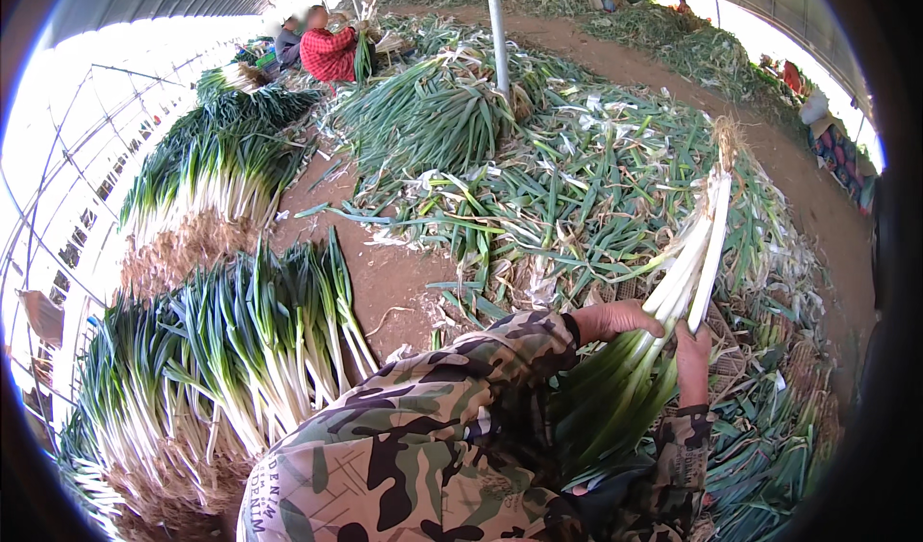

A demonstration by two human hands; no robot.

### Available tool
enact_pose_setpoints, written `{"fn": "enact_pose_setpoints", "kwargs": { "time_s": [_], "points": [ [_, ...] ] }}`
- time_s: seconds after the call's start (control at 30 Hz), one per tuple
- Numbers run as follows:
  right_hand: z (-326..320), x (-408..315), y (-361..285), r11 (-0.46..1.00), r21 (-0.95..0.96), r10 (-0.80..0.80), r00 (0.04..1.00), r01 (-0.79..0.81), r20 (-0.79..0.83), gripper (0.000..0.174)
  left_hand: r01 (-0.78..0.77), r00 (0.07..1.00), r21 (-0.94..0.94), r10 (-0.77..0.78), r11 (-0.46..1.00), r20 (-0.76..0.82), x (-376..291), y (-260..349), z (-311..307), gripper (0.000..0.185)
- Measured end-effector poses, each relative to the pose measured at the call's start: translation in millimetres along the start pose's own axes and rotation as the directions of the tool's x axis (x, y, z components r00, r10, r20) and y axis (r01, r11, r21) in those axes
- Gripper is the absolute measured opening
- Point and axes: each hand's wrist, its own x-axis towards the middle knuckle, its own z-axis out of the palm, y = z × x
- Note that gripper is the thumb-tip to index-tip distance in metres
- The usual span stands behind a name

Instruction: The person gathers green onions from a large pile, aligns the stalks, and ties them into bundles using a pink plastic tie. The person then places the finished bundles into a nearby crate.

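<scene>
My left hand (624,320) is wrapped around a bunch of long green onions (681,268), where the white shafts turn green. The bunch slants up and away from me, its brown roots at the far end and its dark leaves hanging over my lap. On its other side, my right hand (692,354) grips the outermost stalk, with the thumb against the shaft. This white stalk (714,239) stands slightly apart from the others. Under my hands, a brown woven plastic basket (725,347) shows in part.
Cut leaves and peelings (577,181) heap up ahead, around a metal post (497,37). Sorted onions lie in rows (274,340) at left, on bare soil (389,282). Unpeeled onions (764,448) lie at lower right. A person in a red checked shirt (328,52) sits farther off.
</scene>
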Motion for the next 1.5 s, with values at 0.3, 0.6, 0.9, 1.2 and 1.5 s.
{"fn": "enact_pose_setpoints", "kwargs": {
  "time_s": [0.3,0.6,0.9,1.2,1.5],
  "points": [
    [0.0,-3.9,10.6,0.978,-0.164,-0.148,0.982,0.128,-0.117,0.028,-0.054,0.97,0.188,0.097,0.981,-0.225,13.6,1.9,2.0,0.053],
    [0.3,-17.4,-18.1,0.966,0.191,0.163,0.985,-0.172,0.061,0.026,-0.056,0.979,0.133,0.081,0.989,-0.189,-4.6,13.6,7.5,0.049],
    [-13.0,-19.7,-31.0,0.998,-0.049,0.035,0.979,-0.026,0.2,0.026,-0.026,0.992,0.106,0.039,0.994,-0.121,-3.9,10.5,5.1,0.046],
    [-19.4,-33.7,-62.5,0.954,-0.281,-0.065,0.987,0.104,0.144,0.026,-0.101,0.994,0.268,0.087,0.958,0.065,-3.3,7.6,14.4,0.052],
    [-37.9,-39.6,-58.2,0.999,-0.048,0.021,0.985,-0.013,0.173,0.024,0.021,0.998,0.356,-0.04,0.934,0.045,-10.7,9.7,26.7,0.059]
  ]
}}
